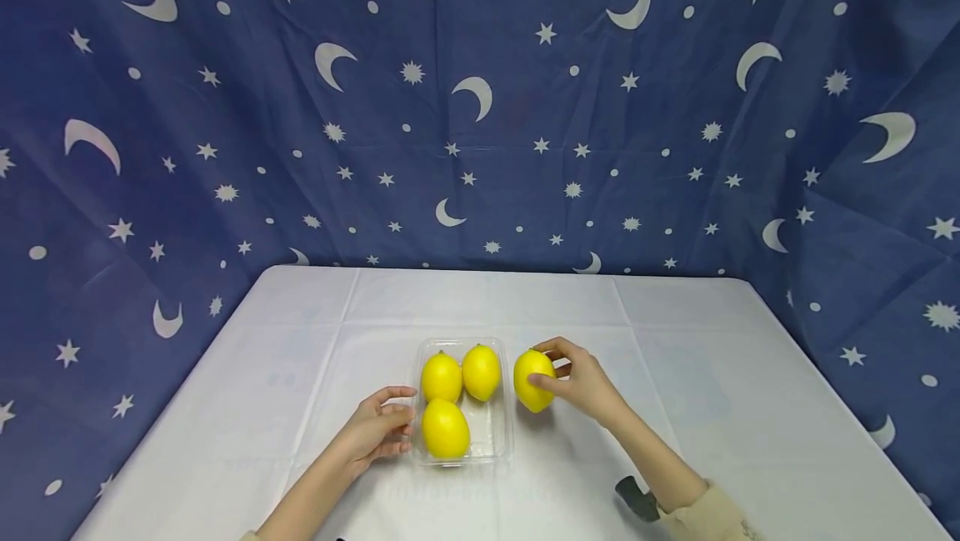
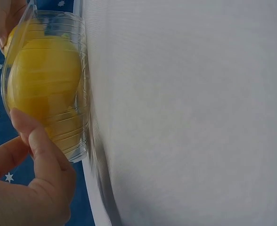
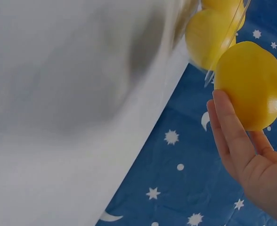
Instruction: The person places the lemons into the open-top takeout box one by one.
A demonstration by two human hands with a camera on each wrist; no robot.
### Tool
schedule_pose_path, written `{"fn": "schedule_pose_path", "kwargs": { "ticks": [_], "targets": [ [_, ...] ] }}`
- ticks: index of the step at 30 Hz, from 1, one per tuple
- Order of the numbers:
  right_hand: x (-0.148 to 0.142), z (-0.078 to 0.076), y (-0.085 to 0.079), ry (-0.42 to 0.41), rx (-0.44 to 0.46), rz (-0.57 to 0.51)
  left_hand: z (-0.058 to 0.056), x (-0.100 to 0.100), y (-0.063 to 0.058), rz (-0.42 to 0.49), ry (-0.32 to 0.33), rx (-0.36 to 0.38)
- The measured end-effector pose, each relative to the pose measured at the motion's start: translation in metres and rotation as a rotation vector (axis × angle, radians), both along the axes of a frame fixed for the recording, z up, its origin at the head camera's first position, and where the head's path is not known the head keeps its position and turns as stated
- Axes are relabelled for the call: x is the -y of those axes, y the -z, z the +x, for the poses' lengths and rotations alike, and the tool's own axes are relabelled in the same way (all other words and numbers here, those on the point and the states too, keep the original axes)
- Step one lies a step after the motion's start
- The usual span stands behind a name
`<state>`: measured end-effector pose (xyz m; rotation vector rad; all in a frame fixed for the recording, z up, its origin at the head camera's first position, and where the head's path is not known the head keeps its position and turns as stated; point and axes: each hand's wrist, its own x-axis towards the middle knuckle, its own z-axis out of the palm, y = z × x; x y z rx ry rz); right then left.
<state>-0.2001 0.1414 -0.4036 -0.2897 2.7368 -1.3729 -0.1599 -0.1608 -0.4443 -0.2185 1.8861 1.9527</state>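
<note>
A yellow lemon (image 1: 534, 380) is held between the thumb and fingers of my right hand (image 1: 581, 383), just right of a clear plastic container (image 1: 491, 433). In the right wrist view the held lemon (image 3: 249, 87) overlaps the container's rim. Three more lemons are inside the container: one at the back left (image 1: 441, 378), one at the back right (image 1: 482, 372) and one at the front left (image 1: 446, 429). My left hand (image 1: 375, 427) has relaxed, slightly bent fingers right at the container's left side; in the left wrist view a fingertip (image 2: 23, 120) lies at the rim.
The container stands on a white-covered table (image 1: 322, 341). A dark grey object (image 1: 636, 498) shows beside the right forearm, at the sleeve. Behind the table hangs a blue cloth (image 1: 420, 191) with white moons and stars.
</note>
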Motion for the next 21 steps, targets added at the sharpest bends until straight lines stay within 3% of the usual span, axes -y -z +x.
{"fn": "schedule_pose_path", "kwargs": {
  "ticks": [10, 21],
  "targets": [
    [0.014, 0.003, -0.001, -0.041, 0.001, -0.019, -0.002, -0.001, 0.000, -0.005, -0.003, 0.003],
    [0.029, 0.008, 0.000, -0.155, -0.033, -0.015, -0.002, 0.000, 0.001, -0.010, 0.000, 0.003]
  ]
}}
